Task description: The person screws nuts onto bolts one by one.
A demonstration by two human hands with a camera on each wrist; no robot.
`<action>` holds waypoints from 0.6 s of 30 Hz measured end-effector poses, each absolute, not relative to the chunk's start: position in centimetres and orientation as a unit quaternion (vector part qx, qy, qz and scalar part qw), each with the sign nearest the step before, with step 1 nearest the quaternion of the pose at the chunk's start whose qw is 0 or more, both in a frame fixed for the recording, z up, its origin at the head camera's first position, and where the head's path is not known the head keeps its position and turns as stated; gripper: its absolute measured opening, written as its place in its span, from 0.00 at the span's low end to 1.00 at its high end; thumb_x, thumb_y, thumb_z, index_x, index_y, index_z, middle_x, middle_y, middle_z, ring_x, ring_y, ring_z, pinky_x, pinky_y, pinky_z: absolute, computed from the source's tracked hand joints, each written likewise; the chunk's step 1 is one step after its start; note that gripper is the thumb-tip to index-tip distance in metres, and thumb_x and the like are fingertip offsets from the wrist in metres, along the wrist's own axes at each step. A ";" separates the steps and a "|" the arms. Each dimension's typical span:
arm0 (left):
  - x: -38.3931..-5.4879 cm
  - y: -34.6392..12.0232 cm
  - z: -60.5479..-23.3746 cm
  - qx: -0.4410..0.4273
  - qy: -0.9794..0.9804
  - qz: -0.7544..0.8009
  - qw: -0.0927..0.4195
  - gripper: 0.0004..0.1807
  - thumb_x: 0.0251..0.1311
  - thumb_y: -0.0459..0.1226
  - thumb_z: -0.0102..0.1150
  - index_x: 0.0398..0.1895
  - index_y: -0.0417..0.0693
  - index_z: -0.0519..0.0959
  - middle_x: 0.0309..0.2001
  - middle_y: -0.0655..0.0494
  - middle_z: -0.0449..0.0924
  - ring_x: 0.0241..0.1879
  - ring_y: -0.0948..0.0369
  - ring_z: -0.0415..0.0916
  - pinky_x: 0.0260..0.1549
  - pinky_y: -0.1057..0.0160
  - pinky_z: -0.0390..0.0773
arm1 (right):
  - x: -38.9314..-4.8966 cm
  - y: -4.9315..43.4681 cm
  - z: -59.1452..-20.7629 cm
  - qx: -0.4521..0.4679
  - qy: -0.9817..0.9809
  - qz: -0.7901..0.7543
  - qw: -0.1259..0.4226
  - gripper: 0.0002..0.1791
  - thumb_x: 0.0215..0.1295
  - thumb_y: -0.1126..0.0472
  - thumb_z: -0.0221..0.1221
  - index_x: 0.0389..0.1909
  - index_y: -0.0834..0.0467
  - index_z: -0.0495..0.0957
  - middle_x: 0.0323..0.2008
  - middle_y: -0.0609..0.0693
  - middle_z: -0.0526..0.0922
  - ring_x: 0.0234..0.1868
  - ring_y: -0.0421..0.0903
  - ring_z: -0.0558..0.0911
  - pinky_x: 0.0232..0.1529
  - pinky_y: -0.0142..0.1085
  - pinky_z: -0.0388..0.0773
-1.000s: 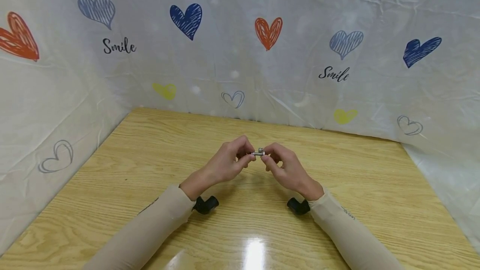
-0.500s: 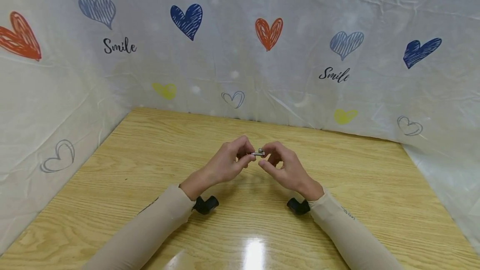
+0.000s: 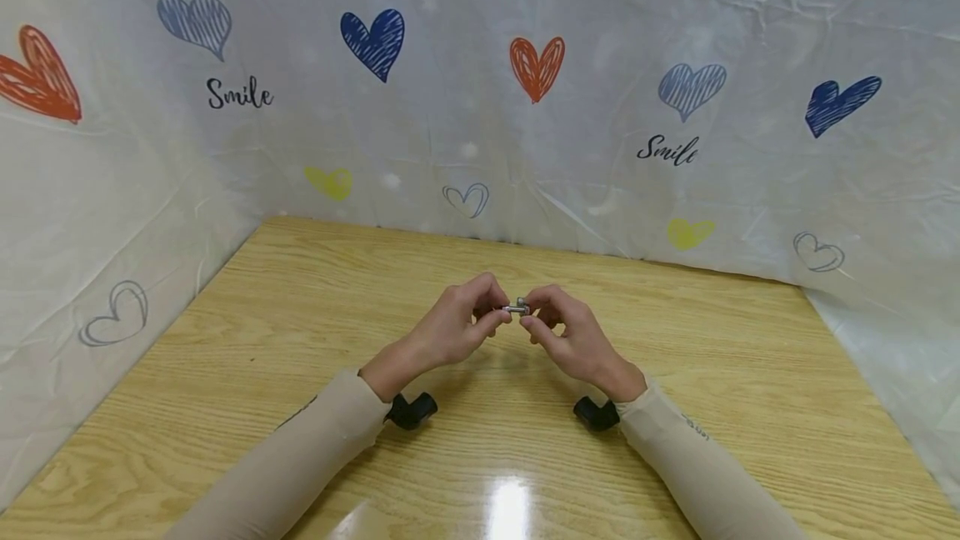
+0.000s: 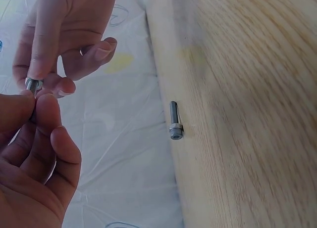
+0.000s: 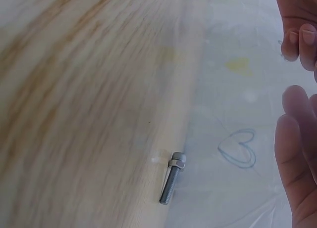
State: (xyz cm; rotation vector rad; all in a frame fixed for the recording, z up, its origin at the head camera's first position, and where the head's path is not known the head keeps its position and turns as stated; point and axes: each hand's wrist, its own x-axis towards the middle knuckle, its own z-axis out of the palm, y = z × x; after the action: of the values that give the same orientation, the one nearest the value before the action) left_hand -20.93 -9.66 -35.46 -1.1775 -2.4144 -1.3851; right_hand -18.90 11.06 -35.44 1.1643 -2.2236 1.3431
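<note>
Between both hands is a small metal bolt point(image 3: 515, 308), held level above the table. Its shank is pinched by the thumb and fingertips of my left hand point(image 3: 459, 322). My right hand point(image 3: 572, 334) has its thumb and index finger at the other end, around a hex nut point(image 4: 33, 82) on the threads. Fingertips partly cover this end, so the bolt's head cannot be made out. A second bolt point(image 4: 175, 120) lies on the table beyond the hands, a nut fitted near its socket head. The right wrist view shows this lying bolt point(image 5: 172, 178) too.
The wooden table point(image 3: 337, 273) extends around the hands and meets a white printed cloth point(image 3: 450, 107) at the back and sides. Black wrist mounts point(image 3: 411, 411) sit under both forearms.
The right thumb came away from the bolt's end half a second ago and is now back up against it. My left hand and the lying bolt have stayed in place.
</note>
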 end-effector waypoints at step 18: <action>-20.8 -9.6 -35.5 -0.394 -0.795 -0.457 0.059 0.03 0.66 0.32 0.56 0.37 0.45 0.72 0.25 0.57 0.73 0.20 0.66 0.70 0.20 0.62 0.73 | -18.6 11.3 -35.0 0.387 -0.794 0.451 0.127 0.12 0.62 0.74 0.59 0.46 0.66 0.72 0.35 0.56 0.78 0.23 0.48 0.78 0.25 0.40 0.75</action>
State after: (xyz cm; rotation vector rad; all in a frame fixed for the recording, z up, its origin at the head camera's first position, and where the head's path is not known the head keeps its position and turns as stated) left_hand -20.80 -9.58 -35.48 -1.1937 -2.4090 -1.3855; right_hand -18.61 11.35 -35.05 1.1270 -2.3099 1.3125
